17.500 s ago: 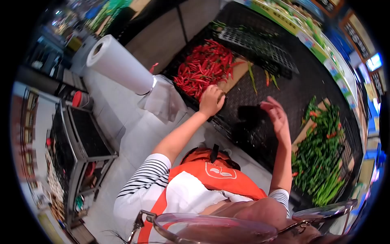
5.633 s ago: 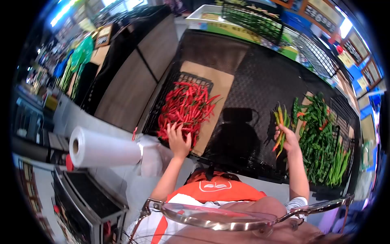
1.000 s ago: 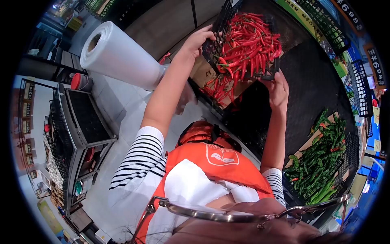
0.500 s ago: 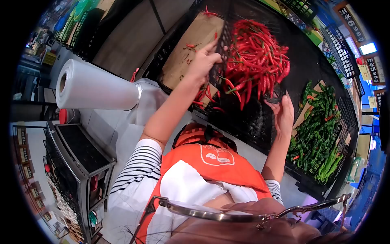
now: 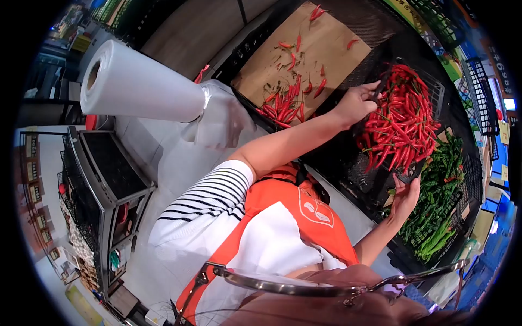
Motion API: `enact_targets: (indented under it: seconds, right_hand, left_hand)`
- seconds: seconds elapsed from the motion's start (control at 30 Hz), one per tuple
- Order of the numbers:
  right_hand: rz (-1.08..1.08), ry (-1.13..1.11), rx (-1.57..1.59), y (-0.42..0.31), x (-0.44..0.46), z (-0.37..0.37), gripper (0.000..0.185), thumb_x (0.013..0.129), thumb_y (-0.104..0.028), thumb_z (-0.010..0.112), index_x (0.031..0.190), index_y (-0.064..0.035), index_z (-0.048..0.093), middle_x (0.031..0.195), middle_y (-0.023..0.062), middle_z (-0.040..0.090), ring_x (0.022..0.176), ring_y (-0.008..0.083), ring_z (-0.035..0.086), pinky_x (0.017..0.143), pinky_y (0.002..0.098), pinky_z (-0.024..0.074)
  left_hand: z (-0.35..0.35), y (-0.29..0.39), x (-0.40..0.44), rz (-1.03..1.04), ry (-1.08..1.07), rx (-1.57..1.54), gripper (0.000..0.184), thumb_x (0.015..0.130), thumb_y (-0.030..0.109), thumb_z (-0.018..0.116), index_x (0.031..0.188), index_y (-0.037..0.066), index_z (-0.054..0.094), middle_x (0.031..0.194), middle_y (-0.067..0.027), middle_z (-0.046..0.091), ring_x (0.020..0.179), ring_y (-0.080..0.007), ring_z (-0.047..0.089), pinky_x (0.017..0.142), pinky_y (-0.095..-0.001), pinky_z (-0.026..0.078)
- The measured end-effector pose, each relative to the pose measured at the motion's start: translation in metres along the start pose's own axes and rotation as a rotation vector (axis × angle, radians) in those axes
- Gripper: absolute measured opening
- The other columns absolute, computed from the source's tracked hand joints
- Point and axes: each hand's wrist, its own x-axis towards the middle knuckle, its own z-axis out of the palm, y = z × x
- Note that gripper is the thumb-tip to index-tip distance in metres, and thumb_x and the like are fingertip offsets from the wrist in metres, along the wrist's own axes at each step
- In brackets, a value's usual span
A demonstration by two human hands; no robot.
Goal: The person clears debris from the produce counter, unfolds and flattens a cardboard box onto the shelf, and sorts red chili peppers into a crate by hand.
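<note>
My left hand (image 5: 360, 105) and right hand (image 5: 405, 199) grip the crate (image 5: 436, 96) of red chilies (image 5: 399, 120), clear of the cardboard (image 5: 331, 46), where loose chilies (image 5: 285, 104) remain.

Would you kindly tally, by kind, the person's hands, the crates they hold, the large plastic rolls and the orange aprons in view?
Left hand and right hand: 2
Held crate: 1
Plastic roll: 1
Orange apron: 1
Total: 5

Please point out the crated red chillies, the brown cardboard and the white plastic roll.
Crated red chillies (image 5: 399, 122), head view, heap's middle.
Brown cardboard (image 5: 315, 51), head view, bare patch.
White plastic roll (image 5: 147, 84), head view, side's middle.
</note>
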Motion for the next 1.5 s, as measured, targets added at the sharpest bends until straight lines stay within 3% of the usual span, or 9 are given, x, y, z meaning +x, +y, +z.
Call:
enact_targets:
  seconds: [0.43, 0.63, 0.73, 0.8, 0.83, 0.87, 0.93, 1.13, 1.5]
  right_hand:
    - [0.016, 0.062, 0.045, 0.046, -0.002, -0.034, 0.04, 0.092, -0.022, 0.043, 0.125, 0.0014, 0.038, 0.113, 0.013, 0.055, 0.098, 0.0228, 0.057, 0.084, 0.0405, 0.0476]
    - [-0.058, 0.159, -0.02, 0.055, 0.0, -0.033, 0.035, 0.093, -0.018, 0.041, 0.121, 0.0029, 0.043, 0.109, 0.0132, 0.056, 0.093, 0.0211, 0.059, 0.078, 0.0379, 0.0505]
    - [-0.068, 0.178, -0.01, 0.055, 0.0, -0.03, 0.035, 0.093, -0.018, 0.041, 0.121, 0.0032, 0.043, 0.108, 0.0135, 0.057, 0.093, 0.0207, 0.059, 0.078, 0.0374, 0.0505]
    - [-0.06, 0.19, 0.012, 0.059, 0.0, -0.03, 0.036, 0.093, -0.019, 0.041, 0.121, 0.0033, 0.043, 0.109, 0.0134, 0.057, 0.093, 0.0213, 0.059, 0.078, 0.0374, 0.0501]
    - [-0.055, 0.193, 0.034, 0.059, 0.0, -0.029, 0.036, 0.093, -0.019, 0.041, 0.121, 0.0033, 0.043, 0.109, 0.0134, 0.056, 0.093, 0.0215, 0.059, 0.078, 0.0374, 0.0499]
    - [-0.049, 0.197, 0.054, 0.059, -0.001, -0.029, 0.036, 0.093, -0.019, 0.041, 0.121, 0.0032, 0.043, 0.11, 0.0134, 0.056, 0.093, 0.0217, 0.059, 0.078, 0.0374, 0.0498]
    - [-0.042, 0.203, 0.051, 0.061, -0.001, -0.029, 0.039, 0.092, -0.02, 0.042, 0.123, 0.0035, 0.041, 0.112, 0.0133, 0.055, 0.095, 0.0219, 0.058, 0.079, 0.0369, 0.0488]
    - [-0.025, 0.191, 0.078, 0.072, -0.003, -0.032, 0.041, 0.092, -0.019, 0.042, 0.126, 0.0026, 0.038, 0.115, 0.0131, 0.053, 0.099, 0.0211, 0.056, 0.083, 0.0366, 0.0474]
    - [0.015, 0.204, 0.148, 0.094, -0.013, -0.021, 0.04, 0.092, -0.019, 0.041, 0.128, -0.0004, 0.037, 0.114, 0.0106, 0.054, 0.096, 0.0194, 0.057, 0.082, 0.0362, 0.0483]
  left_hand:
    - [-0.014, -0.043, -0.009, -0.035, 0.039, 0.083, 0.061, 0.073, -0.012, 0.045, 0.132, 0.002, 0.037, 0.113, -0.0026, 0.055, 0.093, -0.0062, 0.052, 0.081, -0.0184, 0.039]
    - [-0.029, -0.028, -0.008, -0.059, 0.024, 0.294, 0.051, 0.083, 0.013, 0.059, 0.128, -0.001, 0.039, 0.111, -0.0052, 0.055, 0.099, -0.0106, 0.051, 0.087, -0.0236, 0.04]
    - [-0.117, -0.026, -0.004, 0.083, 0.104, 0.578, 0.038, 0.084, 0.032, 0.059, 0.114, 0.008, 0.056, 0.102, -0.011, 0.061, 0.092, -0.0164, 0.057, 0.083, -0.0256, 0.043]
    - [-0.158, 0.027, -0.023, 0.068, 0.137, 1.157, 0.042, 0.083, 0.03, 0.058, 0.107, -0.005, 0.056, 0.093, -0.012, 0.061, 0.088, -0.0159, 0.058, 0.079, -0.0284, 0.045]
    - [-0.194, 0.021, -0.032, 0.207, 0.252, 1.407, 0.054, 0.078, 0.043, 0.059, 0.107, -0.003, 0.056, 0.099, -0.0169, 0.059, 0.097, -0.027, 0.055, 0.085, -0.0352, 0.042]
    - [-0.201, 0.036, -0.045, -0.045, 0.318, 1.789, 0.075, 0.07, 0.057, 0.061, 0.113, -0.004, 0.052, 0.112, -0.0237, 0.051, 0.11, -0.0366, 0.045, 0.093, -0.0393, 0.036]
    - [-0.21, 0.035, -0.057, -0.288, 0.224, 1.848, 0.096, 0.06, 0.063, 0.064, 0.123, -0.005, 0.041, 0.122, -0.0291, 0.039, 0.117, -0.039, 0.036, 0.098, -0.0399, 0.032]
    - [-0.184, 0.012, -0.061, -0.554, 0.183, 1.957, 0.114, 0.053, 0.057, 0.072, 0.13, -0.009, 0.021, 0.124, -0.0325, 0.033, 0.116, -0.041, 0.036, 0.099, -0.0395, 0.032]
    - [-0.173, -0.01, -0.067, -0.476, 0.166, 1.865, 0.104, 0.053, 0.029, 0.079, 0.13, -0.004, 0.017, 0.123, -0.0305, 0.028, 0.108, -0.0441, 0.042, 0.093, -0.0411, 0.039]
